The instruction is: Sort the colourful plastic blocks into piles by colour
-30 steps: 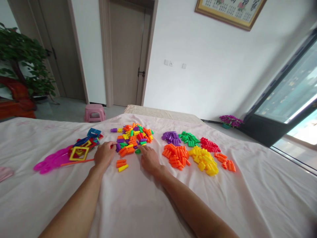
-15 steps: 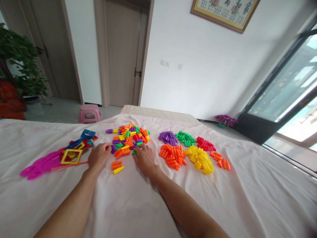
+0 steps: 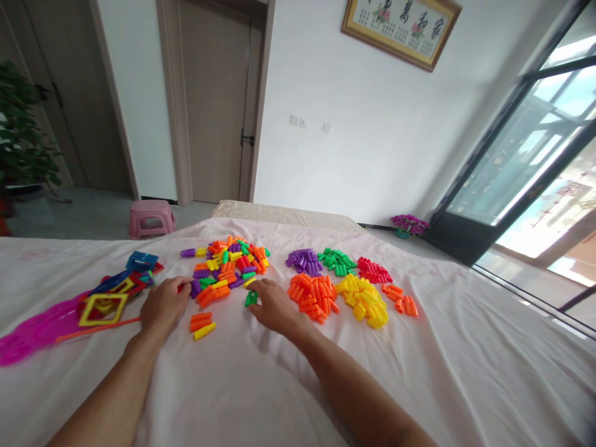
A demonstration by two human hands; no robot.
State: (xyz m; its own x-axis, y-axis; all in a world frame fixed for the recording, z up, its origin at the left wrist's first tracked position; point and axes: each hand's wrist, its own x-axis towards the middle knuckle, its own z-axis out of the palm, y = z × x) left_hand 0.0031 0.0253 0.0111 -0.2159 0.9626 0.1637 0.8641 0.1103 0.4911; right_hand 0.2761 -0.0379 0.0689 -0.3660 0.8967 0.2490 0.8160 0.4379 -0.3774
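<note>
My left hand (image 3: 162, 303) is closed at the left edge of a mixed pile of bullet-shaped plastic building pieces (image 3: 228, 270), its thumb and forefinger pinching a small red piece (image 3: 181, 287). On the pile's near right side, my right hand (image 3: 272, 307) curls its thumb and fingers round green pieces (image 3: 251, 298) just above the cloth; their exact number is partly hidden. Two orange pieces (image 3: 200, 321) and a yellow piece (image 3: 205, 331) lie between the hands. Sorted piles sit to the right: purple (image 3: 304, 261), green (image 3: 337, 261), red (image 3: 374, 270), orange (image 3: 313, 296) and yellow (image 3: 364, 299).
A few orange pieces (image 3: 401, 299) lie at the far right of the piles. Left of my left hand are a magenta plastic tray (image 3: 41, 329) and yellow, red and blue frame pieces (image 3: 103, 309). A wrinkled pale cloth (image 3: 447, 360) covers the surface. Beyond stands a pink stool (image 3: 151, 218).
My right hand has drawn back slightly from the mixed pile, bringing the green pieces with it. My left hand stays by the pile's left edge. The camera view has turned slightly right.
</note>
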